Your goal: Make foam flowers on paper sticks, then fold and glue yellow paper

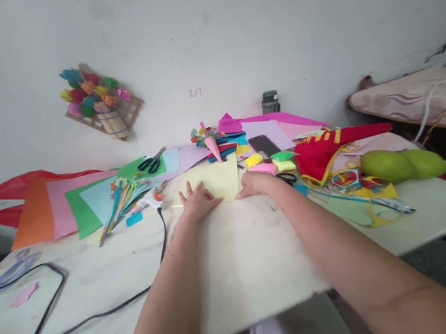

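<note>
A pale yellow sheet of paper [223, 181] lies on the table in front of me. My left hand [199, 200] rests on the left part of the sheet, fingers spread and pressing it flat, the thumb along its near edge. At the sheet's near right corner is my right hand [254, 182], its fingers curled in and the fingertips gripping the paper's edge. Just left of the sheet lies a white glue gun [150, 201] with a black cord. Pink, yellow and green packets [265, 167] sit right beyond my right hand, with black-handled scissors [287, 177] partly behind the wrist.
Coloured paper sheets [60, 207] fan out at the left, with black scissors [152, 161] on them. Rolled paper strips [117, 203] lie nearby. A phone [262, 145], a red and yellow cloth [318, 154] and green fruits [400, 164] are at the right. The cord [102, 313] crosses the table's left part.
</note>
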Demonstrator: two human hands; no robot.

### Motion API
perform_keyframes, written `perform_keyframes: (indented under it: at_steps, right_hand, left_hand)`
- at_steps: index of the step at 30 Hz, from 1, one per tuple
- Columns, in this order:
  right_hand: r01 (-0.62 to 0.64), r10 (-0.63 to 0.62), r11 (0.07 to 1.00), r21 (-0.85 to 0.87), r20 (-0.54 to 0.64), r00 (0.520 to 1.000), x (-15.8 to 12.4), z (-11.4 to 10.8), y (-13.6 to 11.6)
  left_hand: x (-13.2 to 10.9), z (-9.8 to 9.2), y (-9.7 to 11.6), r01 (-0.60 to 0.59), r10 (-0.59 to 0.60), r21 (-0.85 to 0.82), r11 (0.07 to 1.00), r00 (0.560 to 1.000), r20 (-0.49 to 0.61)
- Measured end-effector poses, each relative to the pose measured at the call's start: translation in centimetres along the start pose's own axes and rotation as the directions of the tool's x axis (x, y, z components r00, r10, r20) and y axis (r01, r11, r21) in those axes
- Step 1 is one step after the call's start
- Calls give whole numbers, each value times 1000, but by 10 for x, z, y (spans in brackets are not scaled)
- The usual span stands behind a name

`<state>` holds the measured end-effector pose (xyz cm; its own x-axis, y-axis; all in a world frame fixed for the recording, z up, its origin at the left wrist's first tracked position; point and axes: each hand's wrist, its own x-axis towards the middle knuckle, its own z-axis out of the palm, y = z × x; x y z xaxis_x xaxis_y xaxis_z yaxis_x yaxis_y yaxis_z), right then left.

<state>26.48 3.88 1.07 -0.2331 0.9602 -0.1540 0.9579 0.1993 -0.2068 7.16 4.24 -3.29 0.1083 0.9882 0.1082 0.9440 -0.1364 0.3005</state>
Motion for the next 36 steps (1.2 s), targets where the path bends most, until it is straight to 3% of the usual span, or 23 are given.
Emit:
perform_keyframes:
  at_steps: [3, 5, 7, 9, 11, 15, 21, 25, 28, 36]
  right_hand:
    - [122, -103, 958, 261, -86, 991, -1, 1, -3]
    - [183, -121, 834, 520, -151, 981, -2, 5, -12]
    - [213, -160, 649, 730, -143, 977, -4, 10, -24]
    - [190, -170, 511, 839, -118, 978, -4, 17, -35]
    - [132, -118, 476, 870, -85, 989, -1, 24, -43]
    - [72, -27, 535, 842, -68, 997, 9, 34, -47]
    - [137, -62, 621, 772, -126, 990, 14, 41, -45]
    - [225, -109, 806, 548, -236, 966, 14, 44, -45]
    - [219, -118, 897, 383, -271, 955, 16, 46, -47]
    - [167, -89, 934, 315, -247, 965, 16, 45, -50]
  left_hand:
    - [0, -1, 0, 0, 0, 8, 1000, 1000, 1]
    - [0, -2, 1, 1, -1, 15, 1000, 1000, 6]
    - [0, -2, 2, 1, -2, 22, 1000, 1000, 8]
    - [-1, -2, 2, 1, -1, 29, 1000, 1000, 7]
    - [-1, -2, 3, 4, -5, 31, 1000, 1000, 3]
    - [-4, -4, 2, -8, 9, 20, 1000, 1000, -14]
    - [-11, -13, -11, -116, 116, -2, 993, 991, -63]
    - [-13, -15, -19, -155, 154, 3, 988, 981, -118]
    - [-13, -15, -21, -165, 166, 17, 986, 977, -134]
    - [-12, -13, -24, -175, 175, 13, 985, 978, -115]
